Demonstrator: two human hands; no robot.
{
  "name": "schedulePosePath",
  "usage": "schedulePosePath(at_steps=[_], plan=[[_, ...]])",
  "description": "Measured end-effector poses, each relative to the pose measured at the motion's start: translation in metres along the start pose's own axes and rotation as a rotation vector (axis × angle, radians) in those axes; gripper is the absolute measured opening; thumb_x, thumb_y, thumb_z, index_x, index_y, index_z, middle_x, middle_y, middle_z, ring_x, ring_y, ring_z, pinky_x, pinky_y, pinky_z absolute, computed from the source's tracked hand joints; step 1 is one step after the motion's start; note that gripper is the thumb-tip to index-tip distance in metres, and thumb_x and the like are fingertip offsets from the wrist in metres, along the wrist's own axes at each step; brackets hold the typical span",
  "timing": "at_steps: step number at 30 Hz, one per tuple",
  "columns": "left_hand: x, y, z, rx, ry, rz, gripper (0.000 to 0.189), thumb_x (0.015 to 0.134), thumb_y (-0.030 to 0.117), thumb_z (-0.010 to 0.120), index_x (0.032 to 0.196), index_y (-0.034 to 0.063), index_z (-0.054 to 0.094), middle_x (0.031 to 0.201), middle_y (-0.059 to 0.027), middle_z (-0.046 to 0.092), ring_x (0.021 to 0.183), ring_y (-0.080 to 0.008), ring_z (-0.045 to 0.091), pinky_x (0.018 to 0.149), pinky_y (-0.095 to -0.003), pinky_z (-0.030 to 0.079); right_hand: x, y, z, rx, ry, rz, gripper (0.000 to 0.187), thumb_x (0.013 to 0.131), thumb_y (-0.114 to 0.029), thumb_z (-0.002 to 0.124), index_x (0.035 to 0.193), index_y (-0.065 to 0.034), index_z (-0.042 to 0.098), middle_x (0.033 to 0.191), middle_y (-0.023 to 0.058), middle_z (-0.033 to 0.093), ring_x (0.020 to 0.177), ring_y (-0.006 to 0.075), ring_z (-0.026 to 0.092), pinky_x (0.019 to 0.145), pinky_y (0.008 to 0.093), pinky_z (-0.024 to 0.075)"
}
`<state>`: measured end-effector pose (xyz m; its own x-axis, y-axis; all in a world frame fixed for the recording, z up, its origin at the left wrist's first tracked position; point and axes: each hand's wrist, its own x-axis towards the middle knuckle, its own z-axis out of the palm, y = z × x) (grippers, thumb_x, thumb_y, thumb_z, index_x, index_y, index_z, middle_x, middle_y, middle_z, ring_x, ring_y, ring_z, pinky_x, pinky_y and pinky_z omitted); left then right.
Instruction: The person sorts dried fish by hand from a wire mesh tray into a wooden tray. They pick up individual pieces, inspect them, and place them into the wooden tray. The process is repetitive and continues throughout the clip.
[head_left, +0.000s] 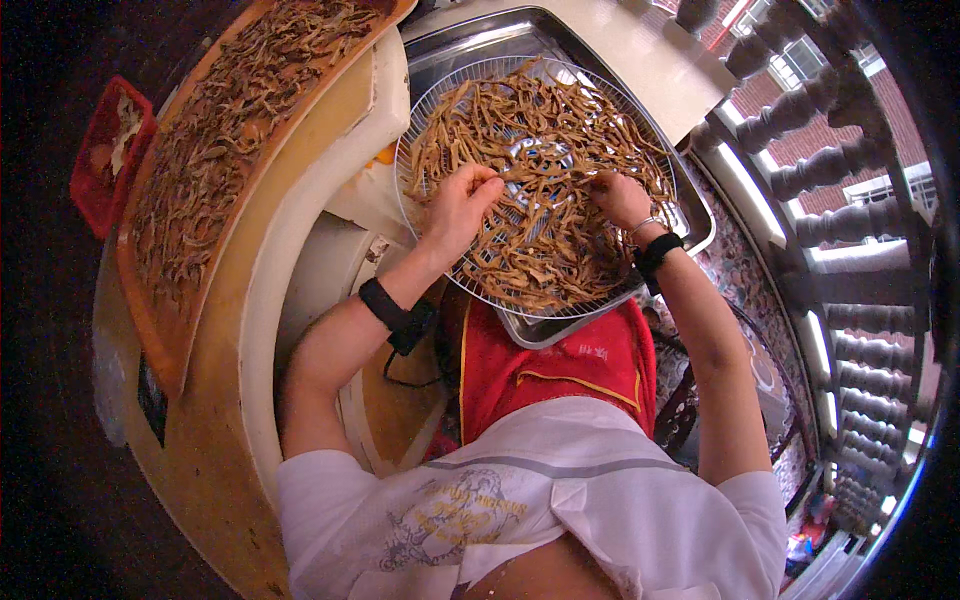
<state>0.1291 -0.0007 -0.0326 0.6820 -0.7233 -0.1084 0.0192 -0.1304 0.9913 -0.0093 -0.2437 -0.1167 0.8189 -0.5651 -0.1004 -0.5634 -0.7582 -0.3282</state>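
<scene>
Brown dried strips (540, 255), perhaps a dried vegetable, cover a round wire rack (406, 217) before me. The rack rests over a rectangular metal tray (525, 26). Above the rack's left part, my left hand (461, 210) pinches the tip of a strip between thumb and fingers. My right hand (621, 200) is over the right part, with its fingers bent down at the strips; its fingertips are partly hidden, and whether they grip a strip cannot be told. Between the hands, bare wires show near the rack's middle. Both wrists bear black bands.
At the left, a long orange tray (161, 330) of similar strips lies on a curved yellowish surface (217, 442). A red plastic basket (101, 191) stands beyond it. A pale tabletop (637, 52) lies behind the metal tray. A balustrade (840, 165) runs along the right.
</scene>
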Motion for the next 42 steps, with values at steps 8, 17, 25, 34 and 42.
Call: schedulePosePath(at_steps=[8,17,25,34,42], plan=[[0.004,-0.007,-0.004,0.263,-0.019,0.097,0.016,0.082,0.010,0.059,0.094,-0.0006,0.061,0.077,-0.0035,0.061,0.070,-0.0096,0.056,0.065,-0.0232,0.045,0.000,0.002,-0.001,0.000,0.031,-0.064,0.028,0.082,-0.034,0.059,0.086,-0.0057,0.063,0.079,0.0194,0.062,0.076,0.0365,0.060,0.066,0.0457,0.0463],[0.006,-0.009,-0.004,0.261,-0.104,-0.026,0.016,0.087,0.010,0.054,0.100,0.0024,0.061,0.090,-0.0027,0.063,0.075,-0.0088,0.056,0.068,-0.0244,0.047,-0.013,-0.011,-0.024,0.501,-0.096,-0.036,0.031,0.090,-0.033,0.052,0.082,-0.0038,0.058,0.070,0.0084,0.059,0.064,0.0203,0.056,0.058,0.0335,0.0450],[-0.008,-0.003,0.013,0.143,-0.259,0.144,0.025,0.087,0.014,0.057,0.110,0.0027,0.057,0.093,-0.0025,0.063,0.081,-0.0087,0.057,0.072,-0.0244,0.048,-0.054,-0.059,-0.058,1.346,-0.465,0.008,0.026,0.095,-0.032,0.046,0.093,-0.0074,0.054,0.076,-0.0033,0.052,0.064,0.0058,0.046,0.060,0.0194,0.0388],[-0.020,0.006,0.012,0.348,-0.366,0.159,0.021,0.081,0.020,0.065,0.088,0.0015,0.060,0.069,-0.0041,0.060,0.062,-0.0101,0.053,0.058,-0.0282,0.044,-0.088,-0.101,-0.069,1.173,-0.447,-0.115,0.030,0.093,-0.035,0.051,0.096,-0.0054,0.055,0.078,-0.0014,0.053,0.069,0.0070,0.048,0.060,0.0202,0.0394],[-0.036,0.010,0.023,0.445,-0.326,0.356,0.038,0.078,0.018,0.067,0.110,0.0021,0.055,0.087,-0.0082,0.061,0.072,-0.0163,0.059,0.063,-0.0297,0.048,-0.101,-0.100,-0.047,1.250,-0.331,-0.064,0.027,0.092,-0.026,0.053,0.095,0.0002,0.058,0.076,0.0031,0.058,0.072,0.0089,0.054,0.062,0.0237,0.0441]])
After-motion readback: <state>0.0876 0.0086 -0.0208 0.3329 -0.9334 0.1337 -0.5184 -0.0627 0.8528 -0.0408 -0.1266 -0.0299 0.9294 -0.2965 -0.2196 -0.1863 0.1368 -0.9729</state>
